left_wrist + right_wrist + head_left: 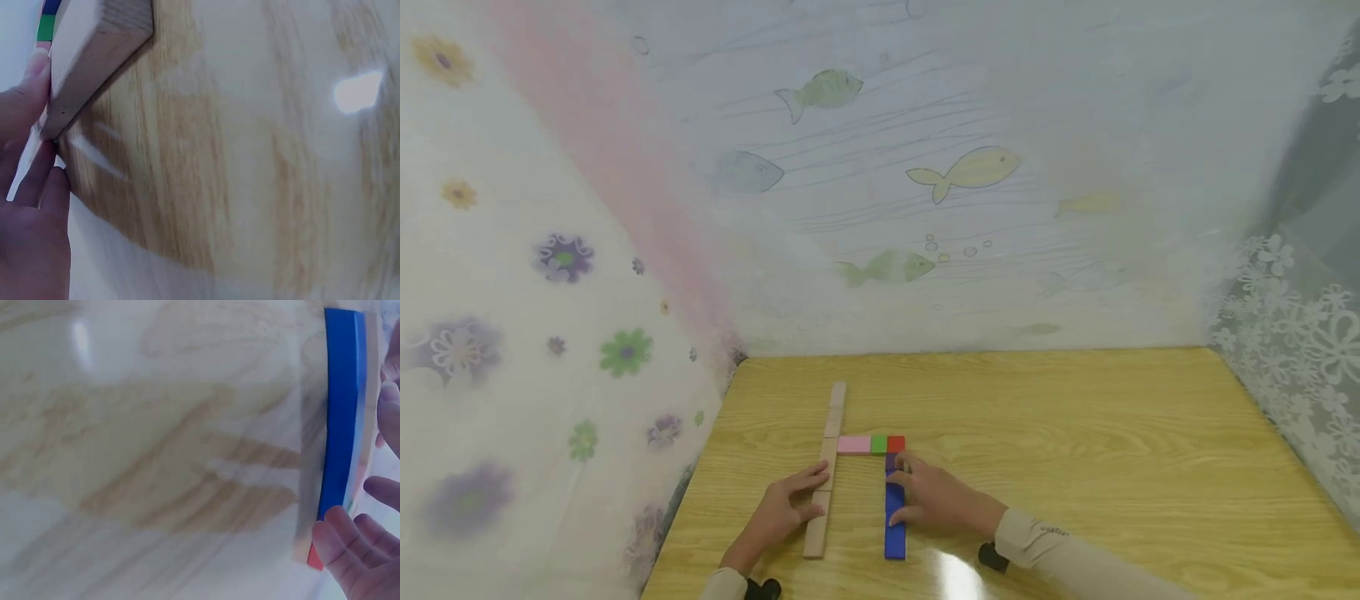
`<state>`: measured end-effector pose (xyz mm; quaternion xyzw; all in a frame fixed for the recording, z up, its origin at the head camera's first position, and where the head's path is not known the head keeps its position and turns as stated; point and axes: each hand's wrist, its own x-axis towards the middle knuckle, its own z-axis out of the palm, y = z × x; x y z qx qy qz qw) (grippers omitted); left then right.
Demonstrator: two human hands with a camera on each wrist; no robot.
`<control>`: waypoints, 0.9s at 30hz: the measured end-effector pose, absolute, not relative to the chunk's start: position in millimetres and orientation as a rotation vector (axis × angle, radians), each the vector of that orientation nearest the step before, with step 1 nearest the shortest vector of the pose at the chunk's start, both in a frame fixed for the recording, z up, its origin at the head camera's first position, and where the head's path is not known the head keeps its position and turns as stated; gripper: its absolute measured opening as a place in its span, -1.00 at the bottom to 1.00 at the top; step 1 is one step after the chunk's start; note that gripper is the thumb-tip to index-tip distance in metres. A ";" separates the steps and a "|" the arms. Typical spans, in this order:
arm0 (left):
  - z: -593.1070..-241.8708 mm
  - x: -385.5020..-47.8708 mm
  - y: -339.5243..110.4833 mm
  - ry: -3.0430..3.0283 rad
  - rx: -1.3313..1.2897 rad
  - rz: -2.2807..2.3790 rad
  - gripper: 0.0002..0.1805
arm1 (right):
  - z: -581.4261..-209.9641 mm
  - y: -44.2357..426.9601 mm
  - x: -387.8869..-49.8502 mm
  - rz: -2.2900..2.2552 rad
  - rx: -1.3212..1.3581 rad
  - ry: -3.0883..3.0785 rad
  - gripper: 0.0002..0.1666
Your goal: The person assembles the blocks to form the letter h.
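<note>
My left hand (780, 512) lies along the outer side of a row of plain wooden blocks (817, 533), its fingertips and thumb touching the edge. The left wrist view shows the thumb and fingers against a wooden block (94, 69). Across from it, my right hand (940, 497) rests over a row of blue blocks (895, 543), loosely bent fingers near the far end and thumb farther down. A pink block (853, 445), a green block (878, 444) and a red block (896, 444) form a crosspiece joining both rows. Fingers partly hide the blue row.
The blocks lie flat on a yellow wood-grain table (1075, 433). A wall painted with fish (977, 168) stands behind it, and a flowered wall (625, 352) borders the left. White lace (1292, 333) hangs at the right edge.
</note>
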<state>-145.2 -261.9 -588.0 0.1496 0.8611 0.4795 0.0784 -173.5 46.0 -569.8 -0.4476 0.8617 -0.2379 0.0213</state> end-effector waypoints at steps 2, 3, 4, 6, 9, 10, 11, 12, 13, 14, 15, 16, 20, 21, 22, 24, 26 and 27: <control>-588.8 -145.7 -263.9 2.599 0.428 1.458 -0.40 | -569.2 47.8 -176.0 -0.761 -1.380 2.697 -0.32; -588.6 -145.9 -264.8 2.608 0.418 1.479 -0.40 | -568.0 48.7 -177.2 -0.779 -1.370 2.697 -0.35; -588.5 -146.1 -265.7 2.628 0.422 1.489 -0.39 | -567.3 49.8 -178.7 -0.790 -1.361 2.703 -0.37; -588.3 -147.5 -267.5 2.663 0.433 1.503 -0.38 | -565.6 52.7 -181.9 -0.808 -1.335 2.709 -0.40; -587.4 -150.9 -269.5 2.727 0.483 1.499 -0.36 | -562.7 58.2 -187.1 -0.842 -1.302 2.726 -0.46; -586.9 -152.3 -270.2 2.750 0.507 1.485 -0.36 | -561.9 60.8 -188.6 -0.847 -1.290 2.738 -0.47; -585.9 -153.6 -270.9 2.758 0.520 1.483 -0.36 | -560.3 63.5 -190.0 -0.856 -1.276 2.747 -0.49; -584.3 -154.7 -271.4 2.763 0.526 1.483 -0.36 | -558.4 66.7 -191.1 -0.866 -1.260 2.755 -0.50; -582.6 -155.7 -272.3 2.775 0.530 1.476 -0.37 | -556.4 70.3 -192.1 -0.871 -1.241 2.763 -0.52; -579.6 -156.6 -273.2 2.774 0.531 1.479 -0.38 | -554.0 74.2 -192.9 -0.870 -1.219 2.776 -0.53; -577.1 -157.5 -274.4 2.784 0.529 1.472 -0.39 | -551.0 78.4 -193.6 -0.877 -1.197 2.787 -0.54; -574.1 -158.2 -275.6 2.808 0.535 1.457 -0.41 | -547.2 82.9 -194.1 -0.891 -1.174 2.796 -0.56; -561.6 -157.8 -279.2 2.974 0.543 1.325 -0.46 | -532.1 102.6 -196.4 -0.952 -1.141 2.837 -0.62; -558.9 -157.4 -280.0 3.033 0.547 1.263 -0.46 | -528.4 107.3 -197.1 -0.972 -1.141 2.841 -0.62; -556.4 -156.7 -281.0 3.086 0.546 1.203 -0.46 | -525.3 111.9 -197.8 -0.985 -1.143 2.846 -0.62; -552.3 -154.7 -283.1 3.182 0.521 1.100 -0.45 | -520.4 120.2 -198.7 -0.991 -1.143 2.857 -0.62; -548.6 -152.7 -285.0 3.274 0.505 1.002 -0.43 | -516.2 127.9 -198.9 -0.991 -1.141 2.876 -0.61; -547.3 -152.2 -286.0 3.317 0.513 0.959 -0.42 | -514.1 131.7 -198.4 -0.995 -1.133 2.885 -0.60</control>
